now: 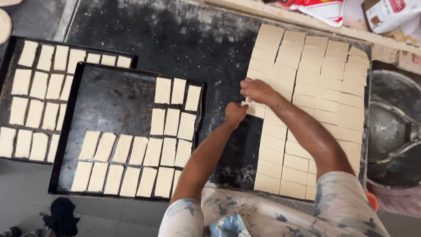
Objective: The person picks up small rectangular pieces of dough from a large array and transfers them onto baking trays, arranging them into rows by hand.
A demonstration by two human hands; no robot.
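A large sheet of pale dough (320, 87), cut into many rectangles, lies on the dark floured worktop (188, 44) at the right. My right hand (256, 90) pinches a dough rectangle (254, 109) at the sheet's left edge. My left hand (235, 113) is closed right beside it, touching the same piece. A black baking tray (109, 96) to the left holds several rows of dough rectangles (169, 127) along its right and near sides.
A second black tray (8, 52) full of dough rectangles sits partly under the first at far left. A dark metal bowl (394, 131) stands at the right. Printed packages (386, 13) lie along the far ledge. A dark cloth (61, 215) lies on the floor.
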